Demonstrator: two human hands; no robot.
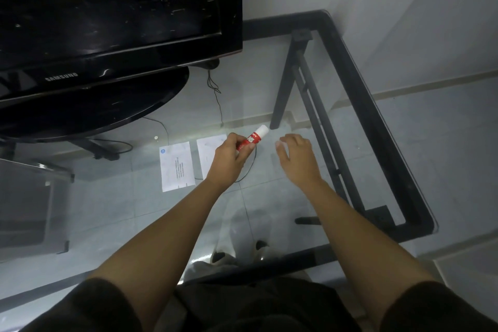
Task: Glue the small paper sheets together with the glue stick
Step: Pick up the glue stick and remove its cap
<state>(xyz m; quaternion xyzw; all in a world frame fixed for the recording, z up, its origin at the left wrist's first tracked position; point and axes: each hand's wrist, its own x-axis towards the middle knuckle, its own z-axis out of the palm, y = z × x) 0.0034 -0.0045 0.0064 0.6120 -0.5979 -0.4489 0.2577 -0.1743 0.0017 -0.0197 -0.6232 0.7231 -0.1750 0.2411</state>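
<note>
Head view. Left hand (229, 155) was closed around the lower barrel of the glue stick (252, 140), white end pointing up and away toward the right hand (295, 155). Whether the cap was on could not be told. Right hand hovered just right of the stick, fingers loosely curled; something pale and blurred at its fingertips, so whether it held anything could not be told.

Two small sheets lay flat on the glass table (269, 197): printed sheet (176, 166) well to the left of the left hand, plain sheet (208, 148) just beside it and partly hidden under that hand. The sheets lay side by side, not overlapped.

Handling, judged: stick is light, rigid, smooth plastic; best gripped mid-barrel. Sheets are thin, limp, likely to slide on glass; pin a corner while gluing.

Containers: none seen apart from the stick's own tube; contents not visible.
</note>
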